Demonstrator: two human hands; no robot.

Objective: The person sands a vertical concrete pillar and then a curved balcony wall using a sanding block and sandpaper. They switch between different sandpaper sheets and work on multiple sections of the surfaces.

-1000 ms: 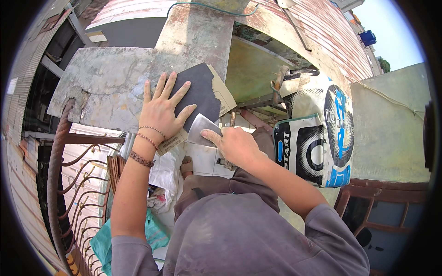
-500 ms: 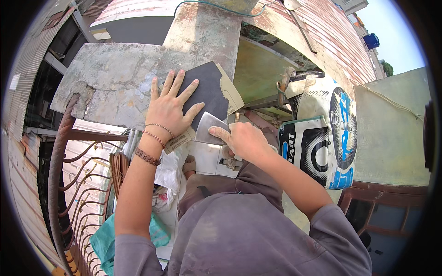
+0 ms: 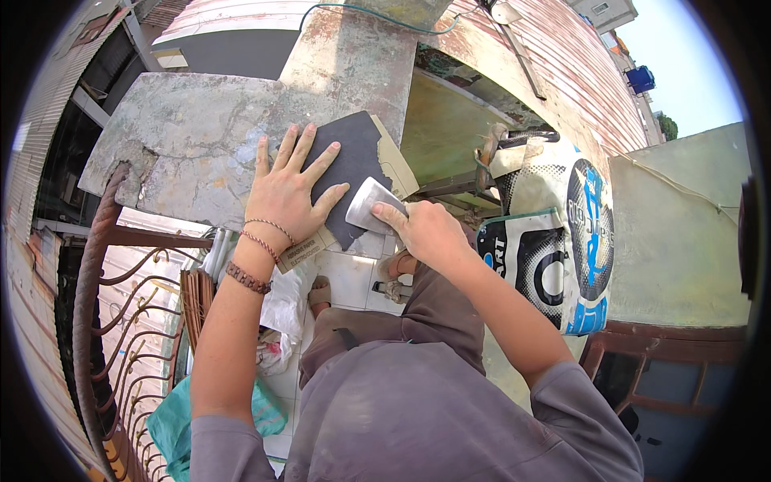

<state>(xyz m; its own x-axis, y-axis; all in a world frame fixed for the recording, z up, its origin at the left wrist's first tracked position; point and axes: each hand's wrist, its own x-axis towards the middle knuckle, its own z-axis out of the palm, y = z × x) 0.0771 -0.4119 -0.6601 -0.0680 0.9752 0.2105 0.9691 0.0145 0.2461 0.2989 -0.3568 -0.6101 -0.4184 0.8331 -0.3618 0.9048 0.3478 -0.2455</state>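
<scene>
My left hand (image 3: 289,189) lies flat with fingers spread, pressing on the left part of a dark grey sheet of sandpaper (image 3: 350,145). Under and behind that sheet a tan paper backing (image 3: 393,165) with a ragged torn edge shows, and another tan corner sticks out below my left wrist. In my right hand (image 3: 428,230) is a putty knife with a wide pale metal blade (image 3: 369,201), thumb laid along it. The blade overlaps the sandpaper's lower right side; whether it touches cannot be seen. My fist hides its handle.
The sandpaper rests on a worn concrete ledge (image 3: 193,120). A rusty curved metal railing (image 3: 100,265) runs down the left. A white, black and blue bag (image 3: 554,241) hangs at the right. Below are white and teal plastic bags (image 3: 173,418) and a tiled floor.
My right hand has shifted slightly, and the putty knife's blade is turned more steeply against the sandpaper. My left hand keeps its place on the sheet. The whole view has moved a little.
</scene>
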